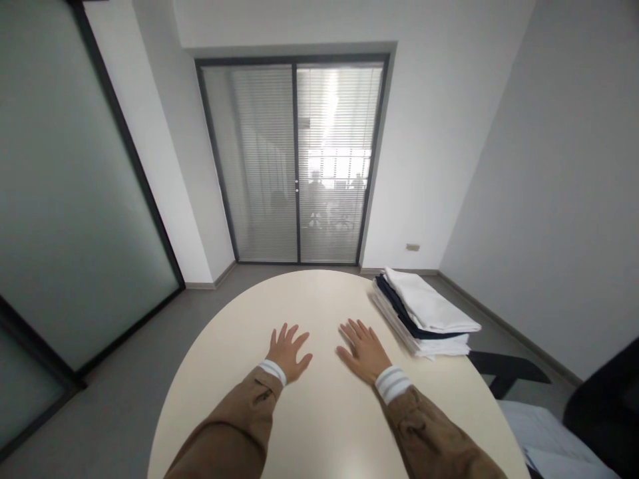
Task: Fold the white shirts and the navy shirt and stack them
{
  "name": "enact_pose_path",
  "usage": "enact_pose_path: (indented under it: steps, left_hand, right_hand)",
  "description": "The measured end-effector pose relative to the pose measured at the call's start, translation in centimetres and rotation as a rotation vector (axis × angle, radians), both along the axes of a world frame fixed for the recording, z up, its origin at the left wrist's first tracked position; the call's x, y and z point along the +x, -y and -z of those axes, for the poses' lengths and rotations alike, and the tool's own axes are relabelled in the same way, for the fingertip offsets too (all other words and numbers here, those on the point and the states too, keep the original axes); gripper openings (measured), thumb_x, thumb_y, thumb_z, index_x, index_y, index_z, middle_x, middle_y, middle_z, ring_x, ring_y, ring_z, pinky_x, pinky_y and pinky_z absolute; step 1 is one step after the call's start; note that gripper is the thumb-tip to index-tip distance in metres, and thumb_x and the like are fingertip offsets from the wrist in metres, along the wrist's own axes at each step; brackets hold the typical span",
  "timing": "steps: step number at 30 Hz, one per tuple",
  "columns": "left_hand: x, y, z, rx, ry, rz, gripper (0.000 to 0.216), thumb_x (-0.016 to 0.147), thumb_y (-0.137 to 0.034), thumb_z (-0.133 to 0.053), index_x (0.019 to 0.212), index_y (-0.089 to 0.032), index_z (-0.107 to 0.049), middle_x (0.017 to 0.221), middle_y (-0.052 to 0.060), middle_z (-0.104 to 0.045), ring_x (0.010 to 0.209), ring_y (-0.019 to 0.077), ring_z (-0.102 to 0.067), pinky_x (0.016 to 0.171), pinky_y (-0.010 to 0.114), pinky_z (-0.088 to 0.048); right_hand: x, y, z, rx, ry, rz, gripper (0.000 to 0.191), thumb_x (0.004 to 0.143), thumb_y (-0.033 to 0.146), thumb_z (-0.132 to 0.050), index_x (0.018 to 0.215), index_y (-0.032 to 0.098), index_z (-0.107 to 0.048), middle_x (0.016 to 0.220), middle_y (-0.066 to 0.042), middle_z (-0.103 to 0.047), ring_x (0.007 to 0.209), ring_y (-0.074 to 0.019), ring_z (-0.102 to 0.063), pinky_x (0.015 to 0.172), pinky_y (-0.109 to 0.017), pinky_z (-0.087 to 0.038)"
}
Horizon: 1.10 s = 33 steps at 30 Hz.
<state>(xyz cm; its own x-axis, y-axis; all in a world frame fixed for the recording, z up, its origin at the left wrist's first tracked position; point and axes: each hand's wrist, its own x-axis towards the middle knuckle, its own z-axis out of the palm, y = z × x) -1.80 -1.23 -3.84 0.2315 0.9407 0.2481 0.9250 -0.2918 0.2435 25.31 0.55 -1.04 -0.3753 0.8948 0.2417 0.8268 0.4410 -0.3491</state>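
Observation:
My left hand [288,350] is open, palm down, with its fingers spread over the cream tabletop [319,426]. To its right, my right hand [365,351] is also open and palm down, its fingers fanned out and nothing in them. A gap of bare tabletop lies between the two thumbs. Beyond my right hand, near the table's right edge, sits a stack of folded cloth [424,306]. White fabric is on top, a dark navy layer is under it, and more white layers form the bottom. Neither hand touches the stack.
A black chair armrest [509,366] stands beside the table's right edge. Below it, white material [549,439] lies on what looks like the seat. Ahead is a dark-framed glass door [297,159] with blinds. Frosted glass panels [74,199] line the left side.

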Motion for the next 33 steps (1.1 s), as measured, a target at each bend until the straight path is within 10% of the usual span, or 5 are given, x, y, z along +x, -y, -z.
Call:
enact_pose_path:
  steps: [33]
  left_hand:
    - [0.3,0.8,-2.4,-0.173,-0.142,0.011,0.063,0.092,-0.053,-0.045,0.15,-0.03,-0.037,0.161,0.007,-0.026,0.147,0.0404,-0.015,0.116,0.062,-0.013]
  right_hand:
    - [-0.1,-0.2,0.3,-0.154,0.169,0.052,0.073,0.092,0.067,-0.036,0.152,0.026,-0.035,0.161,-0.009,-0.024,0.149,-0.0338,-0.014,0.118,-0.054,-0.01]
